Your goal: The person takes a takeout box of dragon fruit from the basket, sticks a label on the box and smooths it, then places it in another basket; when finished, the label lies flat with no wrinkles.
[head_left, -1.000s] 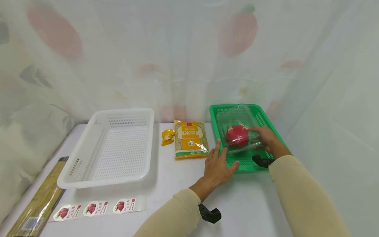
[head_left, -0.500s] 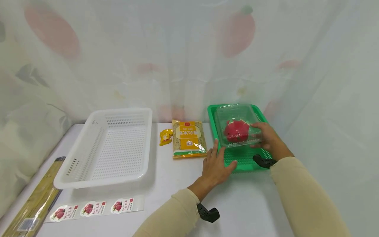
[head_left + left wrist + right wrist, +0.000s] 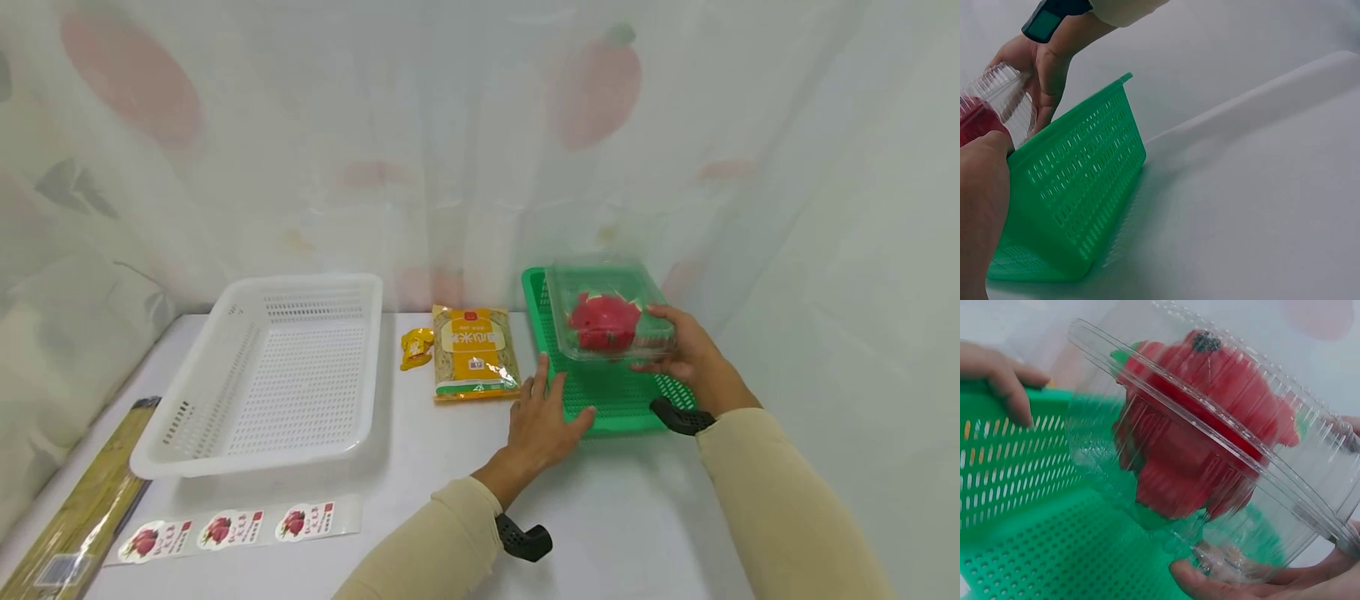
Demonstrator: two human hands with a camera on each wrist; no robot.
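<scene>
My right hand (image 3: 690,354) grips the right side of a clear plastic clamshell box (image 3: 558,308), thumb on top and fingers underneath. Inside the box sits a red dragon fruit (image 3: 1191,425) with green-tipped scales, seen through the lidded plastic in the right wrist view. The box is tilted and raised over the green basket (image 3: 615,400), whose slotted floor shows below. My left hand (image 3: 542,421) rests at the basket's left rim with its fingers stretched forward and thumb spread. In the left wrist view, part of that hand overlaps the basket corner.
A white plastic basket (image 3: 296,392) stands on the left. Between the baskets lie a yellow food packet (image 3: 474,354) and a small yellow wrapper (image 3: 416,348). A strip of dragon fruit stickers (image 3: 225,529) lies in front, beside a long brown package (image 3: 82,508). A curtain (image 3: 465,150) hangs behind.
My right hand has lifted and levelled the clamshell box with the dragon fruit, then drawn it slightly right above the basket. The left hand has stayed at the basket's rim.
</scene>
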